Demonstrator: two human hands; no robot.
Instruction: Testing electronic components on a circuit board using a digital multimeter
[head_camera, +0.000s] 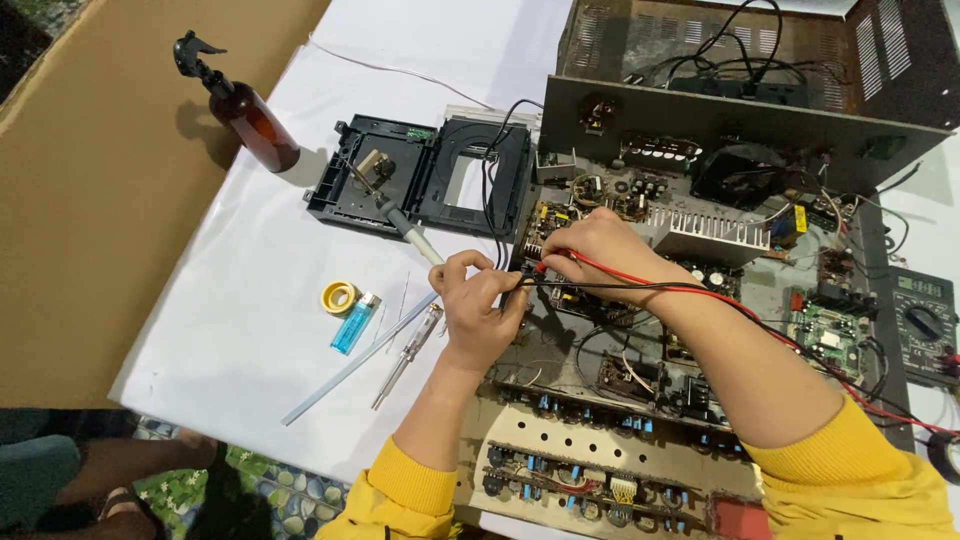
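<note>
My left hand (480, 310) is closed around a black multimeter probe (527, 282) whose black lead runs right across the open electronics chassis (700, 130). My right hand (600, 250) pinches a red probe (545, 266), its red lead (720, 298) trailing over my right forearm. Both probe tips meet at a green circuit board (550, 220) on the chassis's left edge. A multimeter (925, 325) sits at the far right.
On the white sheet (250, 300) lie a soldering iron (395, 212) across a black disc-drive frame (420, 175), a screwdriver (408, 342), a blue lighter (355, 322), a yellow tape roll (338, 296), a white strip (350, 368). A brown spray bottle (245, 108) stands upper left.
</note>
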